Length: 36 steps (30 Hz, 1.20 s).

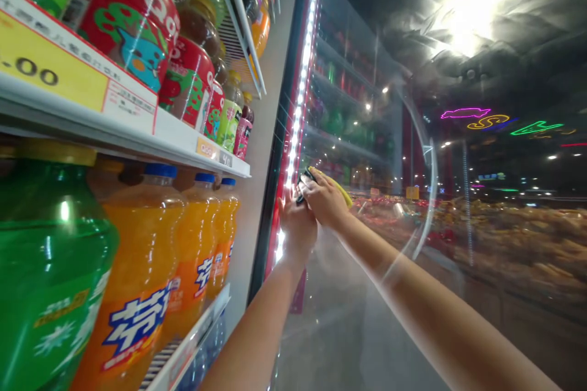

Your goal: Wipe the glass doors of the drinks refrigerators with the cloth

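One bulging green plastic bottle (50, 256) sits nearest my camera, then glossy orange soda bottles (137, 269). Farther: left hand (298, 223) by the beaded LED strip (300, 95); its opening and hold I cannot tell. Right hand (324, 197), fingers bent, grips a soft, bright yellow cloth (343, 193) at the clear glass door (358, 317). Neon signs (488, 122) beyond.

The yellow piece (342, 192), probably cloth, is partly hidden by the right hand (324, 197).
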Motion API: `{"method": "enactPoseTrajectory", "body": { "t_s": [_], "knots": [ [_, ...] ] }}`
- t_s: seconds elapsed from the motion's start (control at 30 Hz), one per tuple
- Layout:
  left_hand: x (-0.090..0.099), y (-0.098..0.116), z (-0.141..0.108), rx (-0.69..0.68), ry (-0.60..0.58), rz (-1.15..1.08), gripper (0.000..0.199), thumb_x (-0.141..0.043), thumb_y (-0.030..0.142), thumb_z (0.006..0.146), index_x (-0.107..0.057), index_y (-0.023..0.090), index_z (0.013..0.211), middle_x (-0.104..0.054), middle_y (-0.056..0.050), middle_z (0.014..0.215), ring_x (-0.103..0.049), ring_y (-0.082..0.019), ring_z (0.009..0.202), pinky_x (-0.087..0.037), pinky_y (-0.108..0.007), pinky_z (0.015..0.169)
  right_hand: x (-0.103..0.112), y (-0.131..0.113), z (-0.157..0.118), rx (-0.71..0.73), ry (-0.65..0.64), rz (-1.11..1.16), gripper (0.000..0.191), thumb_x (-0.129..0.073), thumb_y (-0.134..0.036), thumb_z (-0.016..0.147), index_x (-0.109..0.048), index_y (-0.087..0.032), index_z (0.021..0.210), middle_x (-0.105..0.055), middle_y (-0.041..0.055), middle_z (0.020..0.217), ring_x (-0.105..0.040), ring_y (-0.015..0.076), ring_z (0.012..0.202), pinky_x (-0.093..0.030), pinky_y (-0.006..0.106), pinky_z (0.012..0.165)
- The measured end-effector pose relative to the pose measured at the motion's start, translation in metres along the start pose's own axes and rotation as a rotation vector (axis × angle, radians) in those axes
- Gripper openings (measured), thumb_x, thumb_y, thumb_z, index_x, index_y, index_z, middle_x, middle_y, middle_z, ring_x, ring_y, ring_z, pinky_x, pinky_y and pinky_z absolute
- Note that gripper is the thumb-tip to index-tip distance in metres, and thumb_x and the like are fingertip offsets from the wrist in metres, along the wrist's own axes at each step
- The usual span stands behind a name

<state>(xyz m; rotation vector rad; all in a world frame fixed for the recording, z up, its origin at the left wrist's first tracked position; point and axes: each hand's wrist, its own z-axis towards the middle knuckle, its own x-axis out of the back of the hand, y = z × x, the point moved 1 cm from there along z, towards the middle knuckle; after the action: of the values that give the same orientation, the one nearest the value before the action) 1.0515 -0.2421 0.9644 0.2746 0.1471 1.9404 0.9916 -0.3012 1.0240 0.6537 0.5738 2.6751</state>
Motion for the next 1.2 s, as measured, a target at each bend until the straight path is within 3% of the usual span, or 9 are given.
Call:
{"method": "enactPoseTrajectory", "body": {
  "t_s": [0.17, 0.33, 0.47, 0.6, 0.73, 0.83, 1.0, 1.07, 1.2],
  "knots": [
    [-0.019, 0.003, -0.053, 0.062, -0.003, -0.023, 0.051, -0.04, 0.007, 0.092, -0.053, 0.015, 0.141, -0.056, -0.017, 0.146, -0.036, -0.029, 0.148, -0.031, -0.053, 0.121, 0.0, 0.001, -0.037, 0.154, -0.028, -0.067, 0.036, -0.051, -0.019, 0.098, -0.068, -0.016, 0.13, -0.061, 0.0093, 0.142, -0.044, 0.0271, 0.143, -0.037, 0.039, 0.121],
    [-0.011, 0.013, 0.01, -0.071, -0.045, 0.004, 0.052, -0.04, 0.006, 0.09, -0.053, 0.012, 0.14, -0.051, -0.015, 0.151, -0.03, -0.028, 0.151, -0.024, -0.051, 0.125, 0.026, 0.028, 0.01, 0.033, 0.002, -0.062, 0.037, -0.048, -0.016, 0.098, -0.067, -0.016, 0.13, -0.059, 0.0116, 0.144, -0.042, 0.0272, 0.144, -0.038, 0.044, 0.118],
    [0.006, -0.008, 0.04, -0.07, -0.036, 0.036, 0.046, -0.037, 0.008, 0.094, -0.055, 0.013, 0.136, -0.056, -0.014, 0.147, -0.027, -0.028, 0.152, -0.02, -0.055, 0.125, 0.013, 0.015, 0.042, -0.018, 0.016, -0.032, 0.036, -0.047, -0.015, 0.099, -0.067, -0.01, 0.129, -0.059, 0.0151, 0.144, -0.04, 0.0307, 0.146, -0.036, 0.042, 0.119],
    [0.003, -0.028, -0.018, -0.016, -0.026, 0.044, 0.043, -0.039, 0.013, 0.096, -0.057, 0.014, 0.135, -0.057, -0.016, 0.145, -0.029, -0.032, 0.151, -0.02, -0.063, 0.123, -0.013, -0.016, 0.004, 0.085, -0.011, -0.001, 0.032, -0.05, -0.014, 0.098, -0.07, -0.012, 0.123, -0.064, 0.0139, 0.137, -0.042, 0.0268, 0.145, -0.037, 0.04, 0.12],
    [-0.011, -0.024, -0.072, 0.012, -0.024, -0.007, 0.049, -0.038, 0.012, 0.094, -0.052, 0.02, 0.141, -0.062, -0.013, 0.14, -0.045, -0.026, 0.143, -0.035, -0.055, 0.12, -0.012, -0.02, -0.041, 0.19, -0.058, 0.016, 0.03, -0.056, -0.015, 0.095, -0.072, -0.018, 0.121, -0.069, 0.0074, 0.131, -0.051, 0.024, 0.137, -0.039, 0.036, 0.118],
    [-0.013, -0.017, -0.055, -0.005, -0.016, -0.007, 0.056, -0.038, 0.009, 0.092, -0.046, 0.02, 0.146, -0.053, -0.012, 0.15, -0.037, -0.026, 0.148, -0.036, -0.053, 0.119, 0.002, -0.006, -0.03, 0.172, -0.044, -0.005, 0.029, -0.055, -0.017, 0.095, -0.072, -0.019, 0.119, -0.068, 0.0086, 0.133, -0.052, 0.0249, 0.137, -0.039, 0.038, 0.118],
    [0.0, -0.023, -0.002, -0.058, -0.042, 0.068, 0.047, -0.037, 0.012, 0.095, -0.053, 0.017, 0.139, -0.047, -0.011, 0.156, -0.022, -0.026, 0.154, -0.018, -0.056, 0.126, -0.002, -0.004, 0.011, 0.01, 0.034, -0.035, 0.035, -0.046, -0.014, 0.098, -0.069, -0.014, 0.124, -0.062, 0.0133, 0.14, -0.042, 0.0282, 0.144, -0.034, 0.046, 0.121],
    [0.003, -0.028, -0.011, -0.022, -0.057, 0.067, 0.044, -0.037, 0.013, 0.096, -0.057, 0.016, 0.135, -0.047, -0.012, 0.155, -0.021, -0.027, 0.154, -0.017, -0.055, 0.127, -0.012, -0.015, 0.003, 0.025, 0.029, -0.037, 0.037, -0.044, -0.013, 0.099, -0.068, -0.013, 0.127, -0.06, 0.0138, 0.142, -0.04, 0.0284, 0.146, -0.033, 0.046, 0.122],
    [-0.005, -0.023, -0.072, 0.056, -0.066, 0.013, 0.049, -0.044, 0.016, 0.094, -0.051, 0.018, 0.142, -0.053, -0.014, 0.15, -0.031, -0.029, 0.15, -0.026, -0.057, 0.124, -0.021, -0.032, -0.051, 0.176, -0.042, -0.044, 0.037, -0.052, -0.016, 0.097, -0.066, -0.011, 0.131, -0.061, 0.0129, 0.141, -0.039, 0.0319, 0.146, -0.034, 0.047, 0.122]
  ]
}}
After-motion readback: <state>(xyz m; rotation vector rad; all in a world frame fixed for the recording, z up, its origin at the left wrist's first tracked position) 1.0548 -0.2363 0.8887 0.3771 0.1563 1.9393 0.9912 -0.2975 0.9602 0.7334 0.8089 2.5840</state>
